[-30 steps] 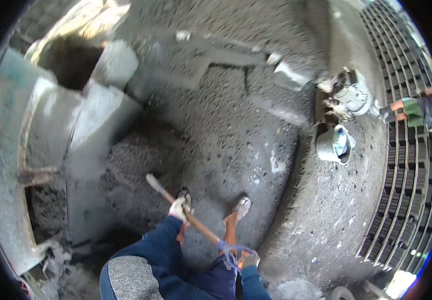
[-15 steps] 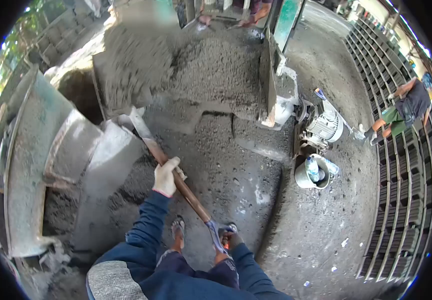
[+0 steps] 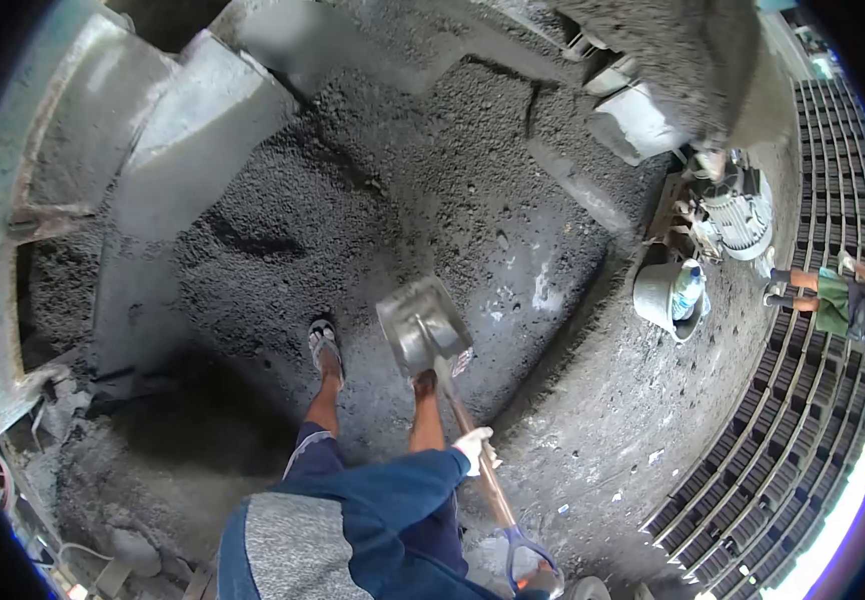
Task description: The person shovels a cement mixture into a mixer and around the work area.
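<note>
A shovel (image 3: 422, 325) with an empty metal blade hangs over my foot, its wooden shaft slanting down to the right. My left hand (image 3: 474, 450), in a pale glove, is closed around the shaft. At the bottom edge, my right hand (image 3: 539, 580) is closed on the blue handle (image 3: 524, 545) at the shaft's end, partly cut off by the frame. Dark loose gravelly mix (image 3: 282, 200) lies ahead of my feet and to their left.
At the left stands a metal chute (image 3: 182, 130). A bucket (image 3: 657, 295) with a plastic bottle sits right, below a motor (image 3: 737, 215). Another person (image 3: 832, 300) is beside racks of blocks (image 3: 752, 480). A raised edge runs along the pit's right side.
The shovel has swung back from the mound, its blade now near my feet. Both hands have shifted right and down. My view has turned, and the other person appears lower.
</note>
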{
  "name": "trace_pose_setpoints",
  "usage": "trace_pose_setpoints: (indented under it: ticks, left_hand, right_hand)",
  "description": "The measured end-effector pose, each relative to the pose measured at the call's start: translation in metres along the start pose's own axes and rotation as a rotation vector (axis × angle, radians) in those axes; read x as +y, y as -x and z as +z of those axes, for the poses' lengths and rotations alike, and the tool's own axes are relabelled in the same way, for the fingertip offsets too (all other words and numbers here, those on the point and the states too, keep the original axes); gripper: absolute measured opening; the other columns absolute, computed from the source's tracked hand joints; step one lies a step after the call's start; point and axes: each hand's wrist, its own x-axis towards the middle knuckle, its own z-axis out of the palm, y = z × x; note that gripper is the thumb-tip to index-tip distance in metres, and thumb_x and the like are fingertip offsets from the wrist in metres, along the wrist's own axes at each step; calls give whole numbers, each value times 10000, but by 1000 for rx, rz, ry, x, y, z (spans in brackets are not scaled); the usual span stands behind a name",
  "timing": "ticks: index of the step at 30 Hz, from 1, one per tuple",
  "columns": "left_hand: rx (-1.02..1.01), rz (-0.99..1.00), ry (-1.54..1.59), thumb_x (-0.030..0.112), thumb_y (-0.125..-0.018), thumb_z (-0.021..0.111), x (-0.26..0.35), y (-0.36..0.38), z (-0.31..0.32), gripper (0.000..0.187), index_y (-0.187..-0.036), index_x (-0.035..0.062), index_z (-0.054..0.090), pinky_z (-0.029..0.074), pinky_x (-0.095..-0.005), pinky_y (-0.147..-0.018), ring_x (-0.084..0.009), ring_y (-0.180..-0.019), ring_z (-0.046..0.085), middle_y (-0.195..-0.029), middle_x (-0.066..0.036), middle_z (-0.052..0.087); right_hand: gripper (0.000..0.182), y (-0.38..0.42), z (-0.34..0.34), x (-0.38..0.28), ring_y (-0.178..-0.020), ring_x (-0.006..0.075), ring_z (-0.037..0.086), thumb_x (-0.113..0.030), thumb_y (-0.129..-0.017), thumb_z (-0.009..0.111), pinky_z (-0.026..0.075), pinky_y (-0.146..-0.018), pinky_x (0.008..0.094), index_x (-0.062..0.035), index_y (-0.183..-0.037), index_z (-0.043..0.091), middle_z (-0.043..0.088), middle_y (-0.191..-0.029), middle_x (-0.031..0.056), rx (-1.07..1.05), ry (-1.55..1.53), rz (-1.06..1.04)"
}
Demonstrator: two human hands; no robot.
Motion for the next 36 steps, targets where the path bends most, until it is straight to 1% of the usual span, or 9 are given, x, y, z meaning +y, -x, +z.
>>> trace_pose_setpoints:
  ticks: [5,8,10,20,26,31,34,35,36]
  left_hand:
    - [86,311,21,286,-884,691,167,19,8,274,-996,77,554,562,-608,-693,-373,-709,616,-853,-154,581]
    - [-17,395,-11,248,-898,671,356,25,-26,206,-869,96,536,585,-496,-652,-292,-642,588,-744,-79,549]
    - [-166,507,41,226,-895,692,390,28,-40,198,-816,117,546,592,-460,-640,-208,-550,546,-657,-38,517]
    - [35,691,-25,203,-942,652,261,71,-98,65,-966,172,601,549,-540,-777,-192,-638,538,-775,-19,537]
    - [124,726,-79,225,-929,648,170,219,-45,126,-959,136,564,523,-520,-694,-236,-593,517,-751,-66,527]
    - [-168,885,-298,223,-887,712,123,368,94,191,-865,143,539,517,-489,-669,-237,-604,502,-697,-38,474]
    - [-590,884,-559,255,-942,662,107,445,199,162,-853,194,541,512,-451,-760,-165,-611,492,-657,27,461]
    - [-704,848,-593,238,-953,659,93,477,234,123,-889,192,564,511,-442,-780,-157,-608,494,-656,35,469]
    - [-851,775,-653,228,-953,664,94,492,265,95,-921,192,582,517,-431,-774,-152,-616,506,-656,40,472]
  right_hand:
    - [395,56,270,-58,-1124,306,656,-147,-1028,457,529,-1003,427,83,-1335,552,654,-1222,200,-379,223,-92]
    - [314,26,425,-22,-810,226,641,-201,-942,651,518,-738,413,0,-1182,629,672,-917,108,-289,1371,-672]
    - [177,49,482,-18,-459,230,609,-164,-905,712,492,-452,393,-24,-989,645,629,-607,103,-193,324,-446]
    - [106,-4,330,66,-376,246,495,-59,-881,684,445,-376,442,-66,-914,584,516,-523,86,-342,-218,253]
    - [125,27,259,80,-414,295,519,-110,-846,693,468,-419,510,-73,-779,594,504,-505,100,-557,-208,342]
    - [104,65,291,33,-439,313,551,-113,-789,700,486,-444,499,-42,-819,630,546,-534,137,-644,-389,46]
    - [117,141,323,-67,-453,218,555,-155,-821,695,443,-408,355,-60,-877,654,586,-658,58,-480,-451,-522]
    - [158,111,326,-74,-456,175,543,-199,-860,712,419,-397,321,-69,-909,637,558,-646,34,-333,-112,-1071]
    - [213,182,333,-118,-475,164,552,-236,-883,727,421,-406,312,-65,-932,609,563,-647,30,-338,-649,-815]
